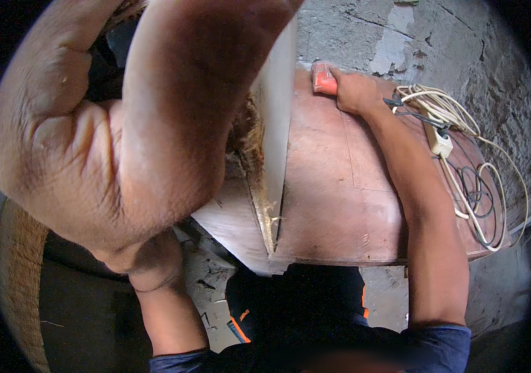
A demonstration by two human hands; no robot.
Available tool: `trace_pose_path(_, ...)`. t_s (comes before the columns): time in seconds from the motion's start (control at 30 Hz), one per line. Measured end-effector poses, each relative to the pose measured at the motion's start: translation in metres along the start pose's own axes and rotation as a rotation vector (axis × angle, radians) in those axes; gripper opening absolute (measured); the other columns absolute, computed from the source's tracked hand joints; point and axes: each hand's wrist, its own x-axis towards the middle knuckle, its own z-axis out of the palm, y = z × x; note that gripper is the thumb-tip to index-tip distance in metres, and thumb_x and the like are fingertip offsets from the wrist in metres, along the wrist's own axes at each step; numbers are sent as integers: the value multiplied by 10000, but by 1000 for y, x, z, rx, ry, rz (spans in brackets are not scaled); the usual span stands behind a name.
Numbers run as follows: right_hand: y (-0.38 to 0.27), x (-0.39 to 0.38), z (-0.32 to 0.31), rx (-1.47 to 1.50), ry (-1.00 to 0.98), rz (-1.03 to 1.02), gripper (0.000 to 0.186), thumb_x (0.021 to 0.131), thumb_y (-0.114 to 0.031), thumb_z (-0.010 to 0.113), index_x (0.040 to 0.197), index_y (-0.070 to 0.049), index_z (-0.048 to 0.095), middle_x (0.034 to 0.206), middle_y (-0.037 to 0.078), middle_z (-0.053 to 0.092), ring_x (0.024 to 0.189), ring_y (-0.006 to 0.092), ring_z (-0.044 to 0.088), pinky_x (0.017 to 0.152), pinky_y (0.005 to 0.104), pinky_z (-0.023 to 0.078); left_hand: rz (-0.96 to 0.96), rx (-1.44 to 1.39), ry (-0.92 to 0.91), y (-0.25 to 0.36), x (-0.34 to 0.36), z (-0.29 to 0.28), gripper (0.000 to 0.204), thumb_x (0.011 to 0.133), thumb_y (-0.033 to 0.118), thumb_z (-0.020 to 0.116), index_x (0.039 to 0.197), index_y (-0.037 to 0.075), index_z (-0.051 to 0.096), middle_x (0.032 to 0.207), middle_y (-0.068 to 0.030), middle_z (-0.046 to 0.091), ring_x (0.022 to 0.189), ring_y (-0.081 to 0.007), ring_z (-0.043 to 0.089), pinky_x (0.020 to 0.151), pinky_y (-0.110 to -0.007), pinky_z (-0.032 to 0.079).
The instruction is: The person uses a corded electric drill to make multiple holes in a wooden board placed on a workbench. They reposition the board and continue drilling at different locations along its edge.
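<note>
My left hand [116, 143] is raised very close to the camera and looms large over the upper left. Two of its fingers reach upward, stretched apart. Their tips run out of the picture, and nothing shows between them. Further off, my right hand [360, 93] is wrapped round a red corded power tool [324, 79] resting at the far edge of a reddish-brown wooden worktop [340, 168]. A dark cord leads from the tool toward the right. Left of the worktop's middle stands a pale board [279, 118] beside a rough, splintered wooden edge [254, 143].
Coiled white cable [433, 99], a white socket block [441, 143] and looped dark cord [478, 189] lie at the worktop's right end. A rough grey wall [452, 43] rises behind. A curved brown wooden piece [16, 267] stands at the far left.
</note>
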Motion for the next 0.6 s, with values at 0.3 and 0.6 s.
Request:
trace_pose_path(0.3,22,10,9,-38,33,-20,659,832,-141,713,1465,-127,529,1143,205,767,1064,413,740,879,557,588,45,190,-15,4,6,-16,400,961,387,768,1013,-10,792,935,-94,776,852,-192,701,840,-308,536)
trace_pose_path(0.6,27,27,22,18,55,-40,726,845,-132,706,1534,-165,479,1140,207,768,1069,416,742,896,552,596,92,357,-94,11,9,-23,443,907,442,792,1023,14,797,917,-108,764,870,-226,688,834,-335,526)
